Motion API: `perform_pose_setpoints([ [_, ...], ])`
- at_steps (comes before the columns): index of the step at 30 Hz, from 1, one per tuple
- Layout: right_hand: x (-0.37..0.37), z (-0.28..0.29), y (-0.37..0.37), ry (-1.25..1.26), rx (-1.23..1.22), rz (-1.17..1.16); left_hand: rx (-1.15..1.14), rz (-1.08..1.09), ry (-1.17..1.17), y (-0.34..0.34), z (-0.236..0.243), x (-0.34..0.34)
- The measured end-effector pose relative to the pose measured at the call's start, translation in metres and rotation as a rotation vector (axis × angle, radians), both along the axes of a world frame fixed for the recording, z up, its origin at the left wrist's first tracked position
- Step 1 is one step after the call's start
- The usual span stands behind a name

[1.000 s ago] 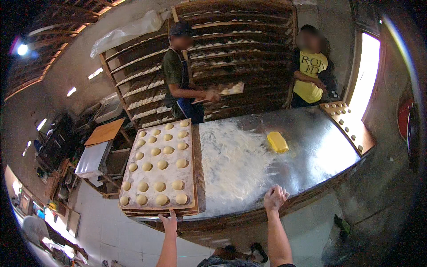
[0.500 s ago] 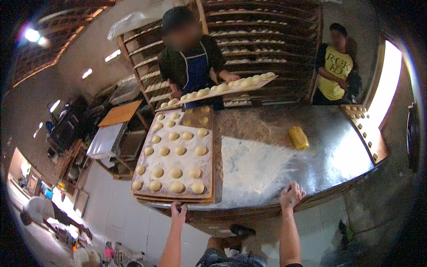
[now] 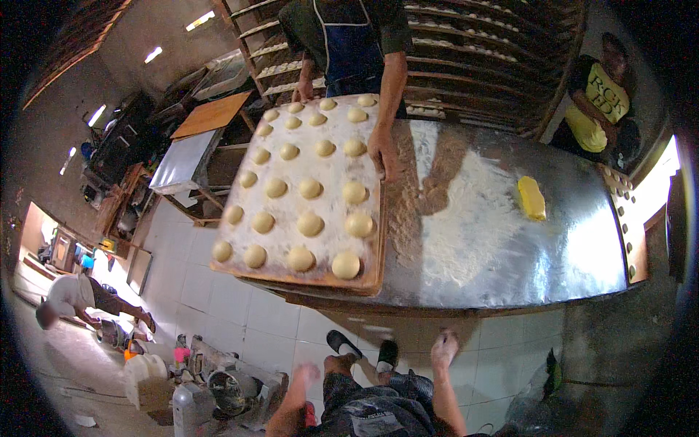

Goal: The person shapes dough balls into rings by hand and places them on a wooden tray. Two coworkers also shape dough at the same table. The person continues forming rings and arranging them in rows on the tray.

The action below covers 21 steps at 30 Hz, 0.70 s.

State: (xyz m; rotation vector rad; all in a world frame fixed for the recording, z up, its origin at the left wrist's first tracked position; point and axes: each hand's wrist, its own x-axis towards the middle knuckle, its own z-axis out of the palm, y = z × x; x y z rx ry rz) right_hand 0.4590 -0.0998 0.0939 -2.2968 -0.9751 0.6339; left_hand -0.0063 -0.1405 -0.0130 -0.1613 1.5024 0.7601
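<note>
My left hand (image 3: 306, 374) is off the table, smeared by motion, and its fingers cannot be made out. My right hand (image 3: 444, 349) hangs in front of the table's near edge, fingers curled in, with nothing visible in it. Beyond them, a wooden board (image 3: 287, 207) bears rows of round, pale dough balls (image 3: 309, 223). It rests on or just over a stack of boards at the table's left end. A co-worker in a blue apron (image 3: 344, 51) stands across from me. The co-worker's hand (image 3: 384, 151) grips the board's right side, the other its far left corner.
Flour (image 3: 466, 240) is spread over the metal table (image 3: 510, 273). A yellow packet (image 3: 531, 198) lies on its far right part. Racks of dough (image 3: 466, 65) line the back. Another person (image 3: 597, 102) sits at the far right. Buckets and containers (image 3: 233, 390) crowd the floor at lower left.
The co-worker has brought the tilted board down over the stack. Both my hands have drawn back from the table edge toward my body. My view has shifted and I stand farther back.
</note>
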Motion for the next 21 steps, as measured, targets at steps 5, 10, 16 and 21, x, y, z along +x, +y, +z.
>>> perform_pose_setpoints([
  [5, -0.050, -0.078, -0.030, 0.249, -0.185, 0.749, 0.165, -0.513, 0.055, -0.108, 0.015, -0.045],
  [10, -0.073, -0.082, -0.005, 0.320, -0.379, 1.279, 0.033, 0.036, 0.073, -0.072, 0.018, -0.090],
  [16, -0.104, 0.179, 0.101, 0.250, -0.189, 0.656, 0.623, 0.091, 0.803, 0.108, 0.157, -0.057],
  [21, -0.121, 0.198, 0.136, 0.233, 0.271, 0.268, 0.940, 0.491, 0.754, 0.274, 0.229, -0.073],
])
